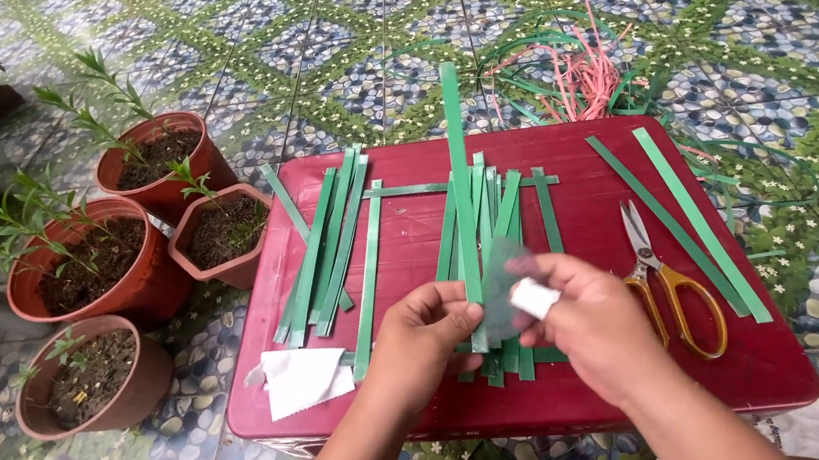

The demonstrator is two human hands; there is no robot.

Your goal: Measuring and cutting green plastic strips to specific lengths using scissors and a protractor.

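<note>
My left hand (421, 341) pinches the lower end of a long green strip (458, 176) that rises toward the far side of the red table top (589, 406). My right hand (595, 325) holds a small white roll (533, 297) with a piece of clear tape (501, 289) stretched from it toward the left thumb. Under both hands lies a bunch of green strips (502, 208) side by side, with one strip laid crosswise at their far end.
Another group of green strips (332, 239) lies left on the table, white paper (303, 378) at the near left corner. Yellow-handled scissors (670, 282) and two long strips (688, 225) rest on the right. Several potted plants (100, 256) stand left on the patterned floor; strip scraps (584, 69) beyond.
</note>
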